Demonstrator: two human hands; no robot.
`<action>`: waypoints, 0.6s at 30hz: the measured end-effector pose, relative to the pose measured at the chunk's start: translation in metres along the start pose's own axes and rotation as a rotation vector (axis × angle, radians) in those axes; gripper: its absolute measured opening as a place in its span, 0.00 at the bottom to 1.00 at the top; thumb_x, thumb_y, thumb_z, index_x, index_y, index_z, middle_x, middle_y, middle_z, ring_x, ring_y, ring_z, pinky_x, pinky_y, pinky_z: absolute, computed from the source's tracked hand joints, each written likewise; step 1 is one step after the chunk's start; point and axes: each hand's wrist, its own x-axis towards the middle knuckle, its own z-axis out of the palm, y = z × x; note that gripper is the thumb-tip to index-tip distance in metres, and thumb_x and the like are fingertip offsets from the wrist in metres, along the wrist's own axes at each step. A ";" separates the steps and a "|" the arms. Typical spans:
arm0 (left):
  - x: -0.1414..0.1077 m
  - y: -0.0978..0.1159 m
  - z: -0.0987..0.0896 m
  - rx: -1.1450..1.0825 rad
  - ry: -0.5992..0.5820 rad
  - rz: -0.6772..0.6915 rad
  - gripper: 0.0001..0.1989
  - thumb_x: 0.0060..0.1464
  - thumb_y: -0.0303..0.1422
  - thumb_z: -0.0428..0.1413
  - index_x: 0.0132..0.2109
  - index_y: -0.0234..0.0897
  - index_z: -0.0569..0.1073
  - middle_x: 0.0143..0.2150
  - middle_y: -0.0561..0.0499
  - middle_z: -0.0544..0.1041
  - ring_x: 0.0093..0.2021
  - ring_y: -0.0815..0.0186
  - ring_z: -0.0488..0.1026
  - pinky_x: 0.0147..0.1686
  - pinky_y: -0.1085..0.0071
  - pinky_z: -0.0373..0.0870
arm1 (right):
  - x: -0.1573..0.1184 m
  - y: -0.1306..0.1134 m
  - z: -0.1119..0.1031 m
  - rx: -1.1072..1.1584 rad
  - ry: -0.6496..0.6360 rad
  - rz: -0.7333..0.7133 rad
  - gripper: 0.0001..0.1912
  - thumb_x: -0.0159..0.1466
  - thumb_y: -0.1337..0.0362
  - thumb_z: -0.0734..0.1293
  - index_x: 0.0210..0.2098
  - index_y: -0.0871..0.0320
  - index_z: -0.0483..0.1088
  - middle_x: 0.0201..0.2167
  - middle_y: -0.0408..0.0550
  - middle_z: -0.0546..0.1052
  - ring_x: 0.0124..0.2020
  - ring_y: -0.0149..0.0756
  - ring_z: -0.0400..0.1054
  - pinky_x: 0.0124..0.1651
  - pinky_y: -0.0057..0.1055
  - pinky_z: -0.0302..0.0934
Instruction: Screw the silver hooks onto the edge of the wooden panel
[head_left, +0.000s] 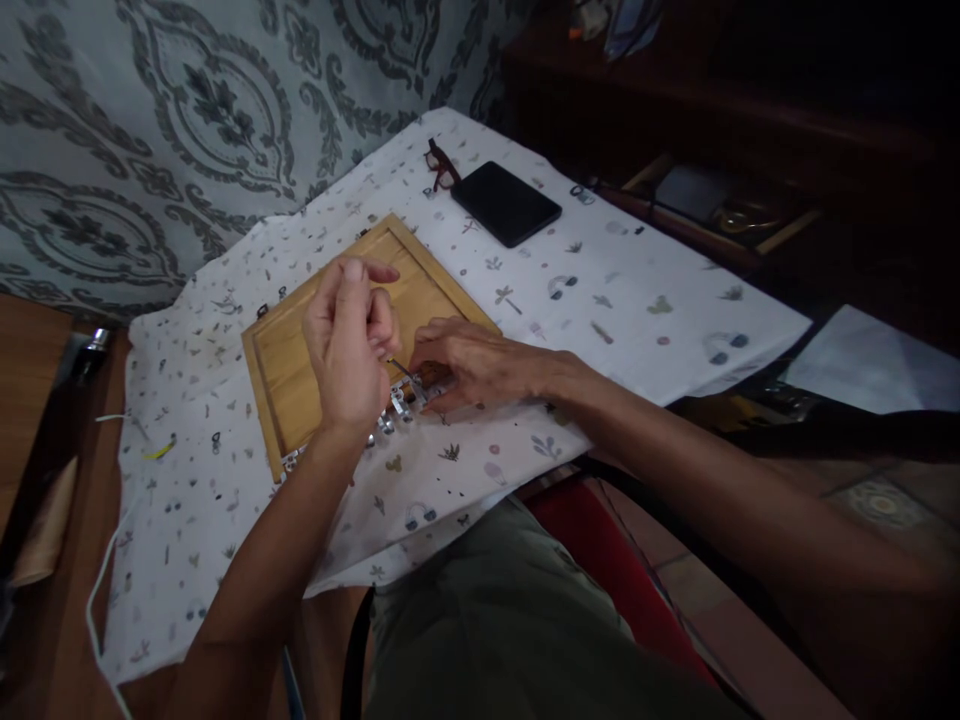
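Note:
A wooden panel with a raised frame (442,265) lies on the cloth-covered table. Along its near edge runs a row of shiny metal fittings (402,403). My left hand (351,340) is held above the panel, its fingers curled closed; what is inside them, if anything, is hidden. My right hand (480,362) rests at the near edge with bent fingers closed around the fittings, and its fingertips are partly hidden. Between the two hands shows a thin metal shaft (403,369), slanting towards the right fingers. I cannot tell which hand holds it.
A black tablet (507,203) and a pair of glasses (442,166) lie at the table's far side. A white cable (96,600) hangs over the left edge of the patterned tablecloth (637,330). Beyond stands an open drawer (784,232); patterned wallpaper (217,110) is behind.

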 end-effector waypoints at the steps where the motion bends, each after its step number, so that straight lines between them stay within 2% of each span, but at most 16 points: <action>1: 0.000 0.000 0.000 -0.002 -0.008 0.002 0.18 0.57 0.48 0.63 0.28 0.38 0.77 0.15 0.61 0.48 0.16 0.76 0.41 0.15 0.72 0.40 | 0.000 0.001 0.001 0.003 0.006 -0.007 0.14 0.60 0.56 0.75 0.35 0.59 0.72 0.36 0.48 0.70 0.40 0.40 0.63 0.42 0.34 0.54; 10: 0.002 -0.001 -0.003 0.000 -0.060 0.036 0.16 0.59 0.44 0.63 0.29 0.37 0.76 0.16 0.62 0.48 0.15 0.76 0.42 0.14 0.75 0.43 | -0.001 0.003 0.003 0.002 0.036 -0.026 0.13 0.59 0.57 0.75 0.35 0.60 0.73 0.34 0.47 0.70 0.38 0.39 0.62 0.40 0.32 0.52; 15: 0.002 -0.002 -0.003 -0.013 -0.100 0.007 0.13 0.59 0.38 0.62 0.29 0.37 0.76 0.16 0.62 0.48 0.15 0.76 0.43 0.14 0.76 0.45 | -0.001 0.003 0.003 0.002 0.026 -0.026 0.14 0.60 0.56 0.74 0.35 0.60 0.72 0.35 0.48 0.70 0.39 0.39 0.62 0.40 0.33 0.52; 18: 0.002 -0.002 -0.003 -0.007 -0.098 0.025 0.14 0.60 0.39 0.62 0.29 0.37 0.76 0.15 0.63 0.48 0.15 0.76 0.42 0.14 0.76 0.44 | 0.000 0.002 0.002 0.002 0.023 -0.017 0.14 0.60 0.56 0.75 0.35 0.60 0.72 0.35 0.48 0.70 0.39 0.40 0.63 0.40 0.33 0.53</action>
